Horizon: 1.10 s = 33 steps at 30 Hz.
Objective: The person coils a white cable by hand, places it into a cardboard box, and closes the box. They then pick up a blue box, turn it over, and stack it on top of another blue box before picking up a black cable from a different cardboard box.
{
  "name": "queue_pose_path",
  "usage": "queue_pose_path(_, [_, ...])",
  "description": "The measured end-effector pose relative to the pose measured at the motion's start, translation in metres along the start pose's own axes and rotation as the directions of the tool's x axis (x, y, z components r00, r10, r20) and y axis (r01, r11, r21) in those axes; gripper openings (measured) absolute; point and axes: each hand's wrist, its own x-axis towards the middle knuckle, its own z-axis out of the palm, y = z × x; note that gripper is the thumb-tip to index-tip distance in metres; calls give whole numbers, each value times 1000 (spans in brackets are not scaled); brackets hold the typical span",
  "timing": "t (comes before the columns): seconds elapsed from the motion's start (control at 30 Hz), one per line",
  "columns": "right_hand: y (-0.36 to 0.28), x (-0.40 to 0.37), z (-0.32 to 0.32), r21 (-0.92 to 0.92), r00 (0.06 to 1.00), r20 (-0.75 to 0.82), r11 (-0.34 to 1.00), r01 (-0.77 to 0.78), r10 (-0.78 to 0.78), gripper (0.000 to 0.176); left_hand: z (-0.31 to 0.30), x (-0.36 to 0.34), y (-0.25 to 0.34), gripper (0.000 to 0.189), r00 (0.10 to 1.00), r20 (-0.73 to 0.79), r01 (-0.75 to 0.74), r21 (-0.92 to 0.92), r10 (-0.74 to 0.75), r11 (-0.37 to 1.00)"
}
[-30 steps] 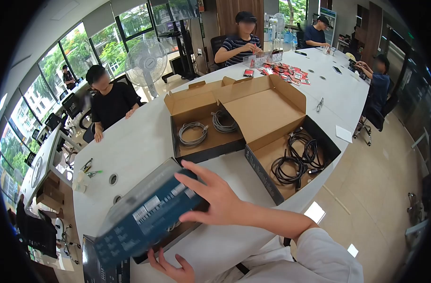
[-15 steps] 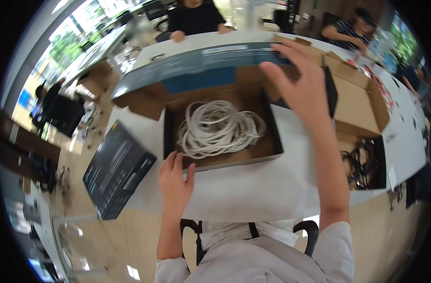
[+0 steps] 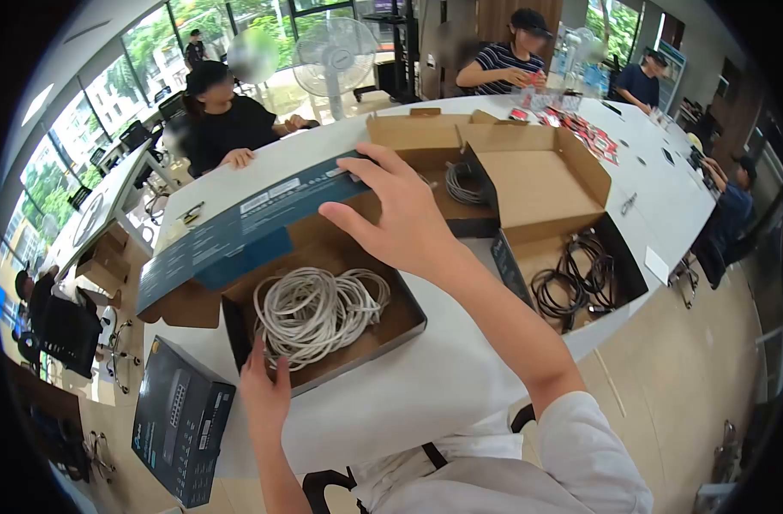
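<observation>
A cardboard box [image 3: 397, 337] stands with its blue-grey lid [image 3: 263, 206] raised, and a bundle of white cable [image 3: 310, 313] lies coiled in it. My left hand [image 3: 265, 390] is at the near left rim of this box, its fingers stretched beside the cable and its thumb apart. Over the right end of the lid is my right hand [image 3: 404, 210], with fingers and thumb spread and fingertips right at the lid's edge. A closed dark box [image 3: 181, 420] with a printed device picture leans at the table's left edge.
On the right, an open box [image 3: 636, 287] holds black cables [image 3: 576, 278]. Behind it another open box [image 3: 473, 227] contains a grey cable coil [image 3: 467, 184]. Red and white packets [image 3: 588, 137] lie farther along the white table [image 3: 391, 385]. Several people sit around it.
My view has turned to the right, so the boxes appear shifted left and more people show. Both hands keep their places at the box with the white cable.
</observation>
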Motion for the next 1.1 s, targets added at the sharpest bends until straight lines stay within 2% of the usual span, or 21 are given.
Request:
queue_pose_path(0.07, [-2,2,0,-32,1000,7,999,15,-15,58,1,5,-15,58,998,-53,-35,163,44,986])
queue_pose_path(0.17, [2,1,1,-81,996,15,993,85,-84,56,12,15,-32,68,975,-118,-161,223,191,961])
queue_pose_path(0.23, [4,1,4,-64,996,14,994,92,-91,56,13,24,-29,75,1000,-1,-30,205,31,978])
queue_pose_path(0.33, [0,0,4,-28,999,22,999,36,-36,56,22,34,-36,78,998,-17,58,216,-56,975])
queue_pose_path(0.47, [3,-4,2,-13,999,30,999,29,-29,57,22,40,-38,82,993,58,99,20,-100,995])
queue_pose_path(0.57, [4,-5,3,-28,999,30,999,39,-38,57,21,42,-38,79,990,100,101,7,-101,995])
queue_pose_path(0.67, [4,-6,5,-13,999,11,999,51,-51,58,27,40,-50,73,999,10,-52,-9,52,999])
queue_pose_path(0.77, [3,-5,8,-37,994,-38,994,98,-100,57,27,44,-57,77,991,61,-109,-115,117,987])
queue_pose_path(0.83, [2,-8,7,-150,990,-64,982,118,-128,54,17,38,-33,67,990,104,-73,-170,92,983])
queue_pose_path(0.87, [6,-7,7,-112,991,-40,986,121,-126,58,20,38,-38,68,990,123,-37,-282,75,959])
queue_pose_path(0.9, [-3,-7,-2,8,985,-55,987,162,-161,60,35,47,-77,71,989,97,-75,-297,109,952])
queue_pose_path(0.93, [2,-14,0,-7,997,-31,997,77,-77,61,24,40,-57,71,994,67,-77,-115,85,990])
queue_pose_path(0.97, [4,-18,3,43,995,-69,997,69,-66,60,22,40,-64,73,994,50,-93,-15,94,996])
queue_pose_path(1.0, [5,-20,5,49,994,-83,996,74,-70,61,24,43,-90,73,988,15,-152,-86,154,985])
queue_pose_path(1.03, [8,-21,6,72,993,-87,993,88,-82,62,20,43,-87,65,997,59,-24,-282,42,959])
queue_pose_path(1.07, [8,-22,5,87,992,-89,992,96,-88,62,-7,17,-30,81,999,51,22,-68,-19,997])
queue_pose_path(1.1, [8,-24,6,118,992,-89,988,104,-94,61,-13,13,-36,77,992,97,93,-130,-81,987])
